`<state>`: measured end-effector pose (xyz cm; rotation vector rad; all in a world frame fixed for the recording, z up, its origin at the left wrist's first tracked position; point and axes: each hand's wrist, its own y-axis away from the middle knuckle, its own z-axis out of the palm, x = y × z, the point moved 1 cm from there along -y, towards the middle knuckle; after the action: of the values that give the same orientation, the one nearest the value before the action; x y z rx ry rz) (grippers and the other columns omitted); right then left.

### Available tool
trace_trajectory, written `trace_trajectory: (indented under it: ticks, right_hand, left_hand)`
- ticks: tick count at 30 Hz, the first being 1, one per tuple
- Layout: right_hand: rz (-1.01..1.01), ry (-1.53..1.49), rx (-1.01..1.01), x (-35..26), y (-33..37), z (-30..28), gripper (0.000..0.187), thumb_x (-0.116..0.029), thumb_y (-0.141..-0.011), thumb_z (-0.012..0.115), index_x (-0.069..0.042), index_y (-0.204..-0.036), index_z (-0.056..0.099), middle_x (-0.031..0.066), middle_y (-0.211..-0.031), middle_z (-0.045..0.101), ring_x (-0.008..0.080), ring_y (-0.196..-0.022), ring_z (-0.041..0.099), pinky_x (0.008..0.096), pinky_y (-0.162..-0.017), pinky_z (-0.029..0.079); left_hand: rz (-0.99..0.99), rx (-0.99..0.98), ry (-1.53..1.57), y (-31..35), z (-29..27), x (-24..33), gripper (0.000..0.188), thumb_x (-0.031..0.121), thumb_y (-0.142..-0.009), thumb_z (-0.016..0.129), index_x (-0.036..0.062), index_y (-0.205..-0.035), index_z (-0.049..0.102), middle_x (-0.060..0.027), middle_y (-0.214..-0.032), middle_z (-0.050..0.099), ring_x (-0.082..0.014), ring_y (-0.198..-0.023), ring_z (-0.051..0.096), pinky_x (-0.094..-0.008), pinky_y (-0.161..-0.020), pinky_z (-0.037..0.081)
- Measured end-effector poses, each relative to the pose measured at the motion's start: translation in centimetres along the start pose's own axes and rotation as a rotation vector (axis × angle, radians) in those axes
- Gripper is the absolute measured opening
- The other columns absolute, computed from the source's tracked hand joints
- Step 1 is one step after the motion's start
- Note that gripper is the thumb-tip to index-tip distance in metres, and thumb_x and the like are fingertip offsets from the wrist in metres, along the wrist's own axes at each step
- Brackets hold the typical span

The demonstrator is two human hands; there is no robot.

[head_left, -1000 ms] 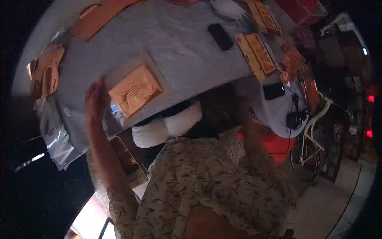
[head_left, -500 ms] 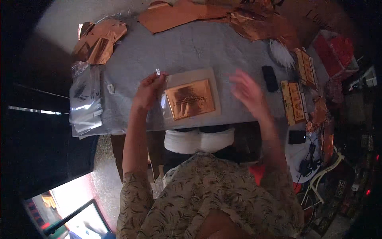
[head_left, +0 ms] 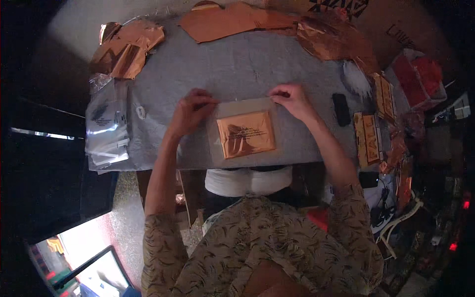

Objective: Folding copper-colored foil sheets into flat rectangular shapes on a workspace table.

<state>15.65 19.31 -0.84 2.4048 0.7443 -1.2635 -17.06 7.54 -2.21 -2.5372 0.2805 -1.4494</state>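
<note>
A flat copper-coloured foil packet (head_left: pixel 246 134) lies inside a clear plastic bag (head_left: pixel 277 148) with dark print, near the front edge of the grey-covered table. My left hand (head_left: pixel 194 110) is closed, thumb and fingers pinching the bag's far left corner. At its far right corner, my right hand (head_left: pixel 293 101) pinches the bag's edge between thumb and forefinger. The bag's far edge stretches between both hands, beyond the foil packet.
Clear plastic bags (head_left: pixel 106 128) are stacked at the left, beside a small white item (head_left: pixel 141 112). Copper foil sheets (head_left: pixel 232 22) line the far edge. On the right are a black phone-like object (head_left: pixel 341 109), yellow printed packs (head_left: pixel 366 139) and a red-and-white box (head_left: pixel 418 79).
My right hand has come in leftward and closed on the bag's far right corner. The bag has shifted slightly toward me and right. The small white tab at my left fingers no longer shows.
</note>
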Motion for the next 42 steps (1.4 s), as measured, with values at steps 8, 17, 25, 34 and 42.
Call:
trace_trajectory:
  ticks: [8,17,25,34,42]
  right_hand:
    - [-0.401,0.181,0.207,1.2,1.2,1.7,0.012,0.005,-0.085,0.072,-0.002,-0.095,0.073,0.0073,-0.098,0.068,0.0229,-0.095,0.066,0.0338,-0.083,0.053]
    - [-0.659,0.563,0.216,1.6,2.8,1.7,0.037,0.007,-0.071,0.07,-0.005,-0.106,0.073,0.006,-0.113,0.066,0.0282,-0.106,0.06,0.0461,-0.098,0.044]
    - [-0.504,0.783,0.112,-3.0,4.6,3.3,0.044,-0.011,-0.084,0.069,-0.004,-0.126,0.064,0.0121,-0.137,0.058,0.0316,-0.133,0.051,0.0508,-0.116,0.034]
    - [-0.37,0.578,0.106,-6.7,4.2,13.8,0.08,-0.052,-0.095,0.061,0.005,-0.148,0.041,0.0237,-0.153,0.043,0.0346,-0.147,0.036,0.052,-0.124,0.02]
    - [-0.231,0.686,0.151,-3.2,7.1,8.8,0.076,-0.046,-0.095,0.062,-0.001,-0.152,0.038,0.0182,-0.16,0.038,0.0343,-0.149,0.034,0.0552,-0.123,0.02]
  left_hand:
    - [0.069,-0.088,-0.275,0.7,-0.6,1.1,0.022,0.01,-0.089,0.071,0.0061,-0.11,0.076,-0.0119,-0.104,0.069,-0.0294,-0.095,0.067,-0.0375,-0.082,0.055]
    - [0.444,-0.177,-0.622,1.9,-0.7,0.8,0.038,0.013,-0.083,0.066,0.0098,-0.121,0.071,-0.0069,-0.11,0.07,-0.0275,-0.103,0.067,-0.0416,-0.091,0.054]
    - [0.533,-0.153,-0.837,2.6,-0.3,1.9,0.051,0.017,-0.081,0.059,0.0064,-0.131,0.063,-0.003,-0.112,0.063,-0.0217,-0.108,0.063,-0.0367,-0.095,0.051]
    - [0.428,-0.162,-0.851,3.9,-0.1,2.1,0.051,0.017,-0.086,0.059,0.0129,-0.137,0.062,-0.0038,-0.127,0.065,-0.0256,-0.119,0.062,-0.0427,-0.1,0.05]
    - [0.313,-0.157,-0.863,4.4,-0.2,3.1,0.053,0.015,-0.09,0.054,0.0191,-0.142,0.058,-0.0049,-0.132,0.063,-0.0267,-0.122,0.061,-0.0445,-0.102,0.049]
